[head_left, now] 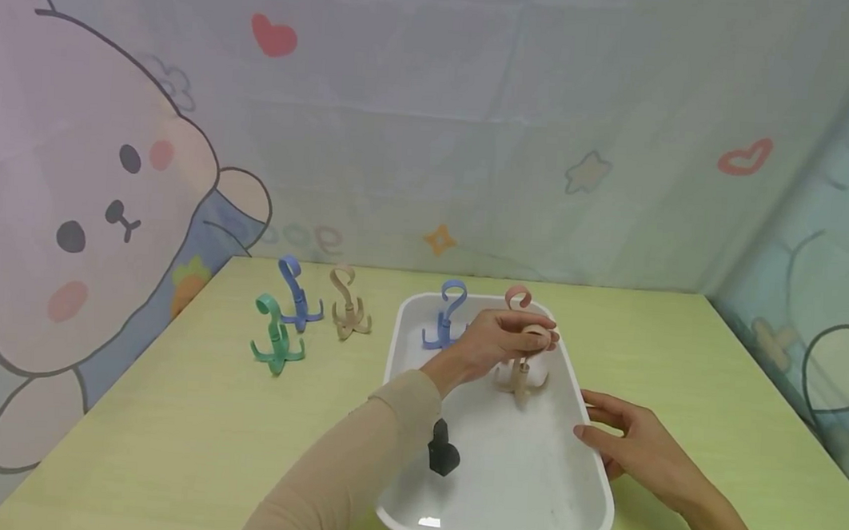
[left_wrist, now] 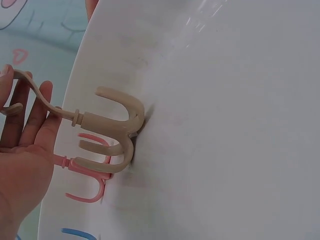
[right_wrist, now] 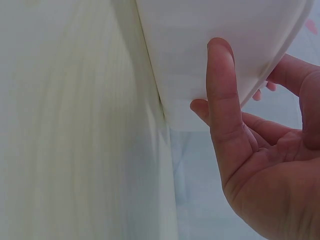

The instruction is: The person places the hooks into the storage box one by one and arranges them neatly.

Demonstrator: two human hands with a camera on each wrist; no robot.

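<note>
Across the foreground of the head view, a beige sleeve (head_left: 349,461) slants over the pale table (head_left: 134,442) and the near-left rim of the white tray (head_left: 507,477). On the tray's right side, the right hand (head_left: 634,444) has its thumb at the rim, fingers along the outer wall. Nearer the beige hook (head_left: 523,371) is the left hand (head_left: 496,341), thumb and fingers pinching its curled top. That hook hangs below them inside the tray, far right, near upright, prongs down; whether they touch the floor, I cannot tell. Just beyond is a pink hook (head_left: 518,295).
</note>
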